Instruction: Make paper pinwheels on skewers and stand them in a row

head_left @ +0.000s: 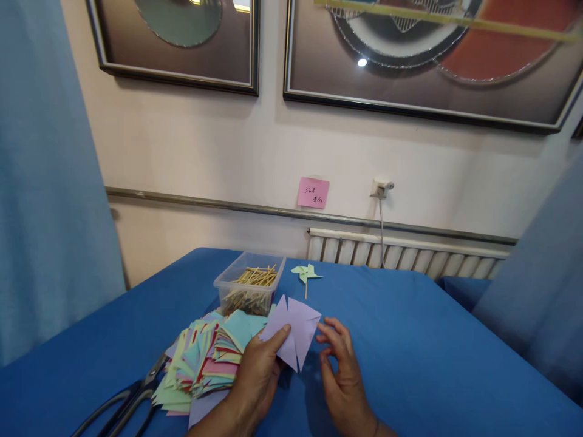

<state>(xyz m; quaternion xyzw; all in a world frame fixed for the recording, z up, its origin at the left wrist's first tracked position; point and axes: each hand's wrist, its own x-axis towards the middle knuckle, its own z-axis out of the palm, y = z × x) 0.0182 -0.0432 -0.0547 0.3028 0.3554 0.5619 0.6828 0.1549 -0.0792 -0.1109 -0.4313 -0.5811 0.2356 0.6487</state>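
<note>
Fingers of my left hand, bottom centre, grip a lilac paper square by its left side; sheet thin and flat, visible slits running inward from the corners. Fingers of my right hand parted, loosely bent, just beside its right edge; I cannot tell whether they touch. Lower left: scissors, dark loop handles, next to a fanned pile of multicoloured paper squares. Behind: clear plastic box of thin wood-like sticks; to its right, a pale green pinwheel on the blue-clothed desk. Wall, mid-frame: pink note, handwritten, "32" legible, remaining characters unclear to me.
</note>
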